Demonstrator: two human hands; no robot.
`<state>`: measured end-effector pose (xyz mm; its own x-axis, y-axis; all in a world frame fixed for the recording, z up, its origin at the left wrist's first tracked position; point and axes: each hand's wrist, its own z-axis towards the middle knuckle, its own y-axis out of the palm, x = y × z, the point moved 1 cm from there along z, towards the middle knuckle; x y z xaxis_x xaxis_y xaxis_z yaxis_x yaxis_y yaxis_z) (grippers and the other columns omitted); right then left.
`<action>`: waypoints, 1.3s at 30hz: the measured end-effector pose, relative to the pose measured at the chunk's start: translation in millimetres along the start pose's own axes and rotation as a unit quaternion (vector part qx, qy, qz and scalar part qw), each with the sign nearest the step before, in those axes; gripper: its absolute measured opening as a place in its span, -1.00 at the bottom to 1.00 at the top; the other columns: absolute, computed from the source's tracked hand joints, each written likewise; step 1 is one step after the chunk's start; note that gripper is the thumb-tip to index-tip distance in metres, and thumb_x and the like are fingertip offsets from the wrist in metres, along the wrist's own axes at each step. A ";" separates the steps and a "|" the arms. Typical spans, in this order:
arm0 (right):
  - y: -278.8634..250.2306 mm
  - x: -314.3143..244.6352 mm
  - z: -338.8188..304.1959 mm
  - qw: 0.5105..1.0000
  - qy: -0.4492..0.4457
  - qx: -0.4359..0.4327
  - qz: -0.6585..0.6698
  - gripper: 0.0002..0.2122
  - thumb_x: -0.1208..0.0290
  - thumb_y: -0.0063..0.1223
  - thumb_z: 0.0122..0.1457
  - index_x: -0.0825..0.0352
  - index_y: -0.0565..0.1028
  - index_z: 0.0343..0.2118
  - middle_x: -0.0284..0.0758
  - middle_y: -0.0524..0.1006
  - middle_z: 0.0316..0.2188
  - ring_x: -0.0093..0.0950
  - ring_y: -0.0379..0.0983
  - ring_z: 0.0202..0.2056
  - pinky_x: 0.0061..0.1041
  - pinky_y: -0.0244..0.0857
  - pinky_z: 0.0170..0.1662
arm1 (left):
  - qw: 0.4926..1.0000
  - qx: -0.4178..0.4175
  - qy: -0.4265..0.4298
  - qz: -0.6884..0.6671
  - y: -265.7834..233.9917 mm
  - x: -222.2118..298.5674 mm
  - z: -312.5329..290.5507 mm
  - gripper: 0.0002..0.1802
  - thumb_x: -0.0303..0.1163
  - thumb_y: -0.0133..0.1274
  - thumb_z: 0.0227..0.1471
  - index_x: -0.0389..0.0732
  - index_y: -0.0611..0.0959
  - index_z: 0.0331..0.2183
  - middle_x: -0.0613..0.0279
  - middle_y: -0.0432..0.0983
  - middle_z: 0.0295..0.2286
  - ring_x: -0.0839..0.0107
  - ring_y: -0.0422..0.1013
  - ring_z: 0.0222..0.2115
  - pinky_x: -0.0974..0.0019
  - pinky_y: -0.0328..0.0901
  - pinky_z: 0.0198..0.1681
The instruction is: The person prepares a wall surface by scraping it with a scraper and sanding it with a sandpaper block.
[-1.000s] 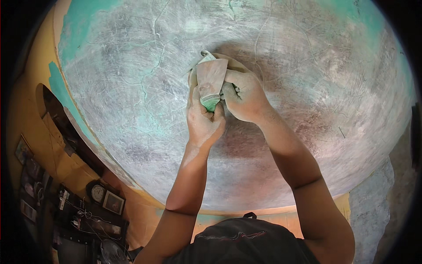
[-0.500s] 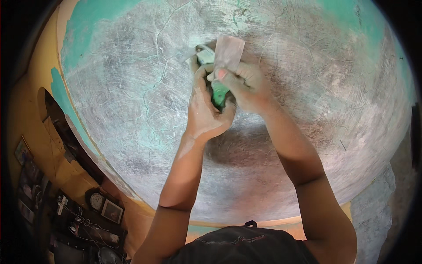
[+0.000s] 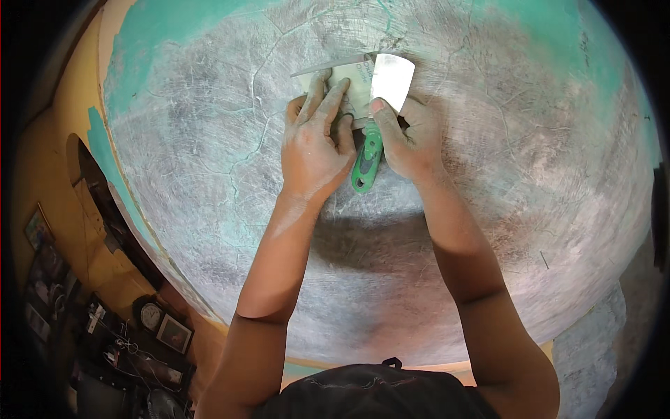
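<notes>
My left hand (image 3: 314,140), dusty with pale powder, grips a sheet of sandpaper (image 3: 356,77). Its pale printed backing faces me, and its grey upper edge is bent over. Two fingers lie across the sheet; the thumb is near its lower edge. In my right hand (image 3: 417,140) is a putty knife (image 3: 368,160) with a green and black handle pointing down. Its metal blade (image 3: 393,80) points up and shines white over the sheet's right side. My right thumb presses near the blade's base; some right fingers are hidden behind it.
Before me stands a scraped, cracked wall (image 3: 209,174) with turquoise paint (image 3: 164,42) along the top. At lower left a dark shelf holds a clock (image 3: 150,315), a framed picture (image 3: 174,334) and tangled cables. A dark oval frame (image 3: 112,202) hangs on the yellow wall.
The sandpaper has opened out and shows more of its backing. My left hand has let the green handle show free, and the putty knife has shifted right, its blade now bright.
</notes>
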<state>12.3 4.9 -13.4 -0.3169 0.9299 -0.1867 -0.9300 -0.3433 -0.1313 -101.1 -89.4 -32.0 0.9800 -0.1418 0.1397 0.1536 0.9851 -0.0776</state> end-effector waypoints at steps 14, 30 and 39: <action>-8.5 24.3 -28.5 0.983 -0.154 0.092 -0.038 -0.78 0.54 0.04 0.13 0.54 0.54 -0.19 0.01 0.45 -0.07 -0.07 0.39 0.05 -0.32 0.30 0.05 | 1.000 -0.003 0.009 0.007 14.2 6.0 14.2 -0.54 -0.43 0.22 -0.11 -0.13 0.66 -0.07 0.00 0.49 0.00 0.00 0.44 -0.17 0.15 0.36 -0.04; -8.2 33.8 -31.6 0.962 -0.249 0.105 -0.040 -0.85 0.52 0.01 0.17 0.50 0.55 -0.31 -0.08 0.49 -0.22 -0.39 0.44 -0.31 -0.48 0.33 -0.31 | 0.989 0.000 0.095 0.114 19.0 25.1 7.0 -0.37 -0.50 0.00 -0.08 -0.28 0.43 0.11 -0.19 0.37 0.05 -0.10 0.32 -0.01 0.00 0.27 0.08; -5.8 25.9 -33.5 0.974 -0.202 0.099 -0.018 -0.79 0.60 0.01 0.12 0.58 0.54 -0.21 -0.01 0.51 -0.20 -0.25 0.52 -0.27 -0.46 0.43 -0.26 | 0.940 -0.040 0.128 0.313 5.3 42.0 31.8 -0.28 -0.39 0.09 -0.13 -0.07 0.42 0.15 -0.12 0.49 -0.08 -0.03 0.41 -0.10 0.09 0.43 -0.10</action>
<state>15.7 26.5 -50.1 -0.2932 0.9307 0.2185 -0.9471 -0.3140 0.0666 -63.2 -87.0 4.9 0.8778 0.4351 -0.2001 -0.4651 0.8741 -0.1398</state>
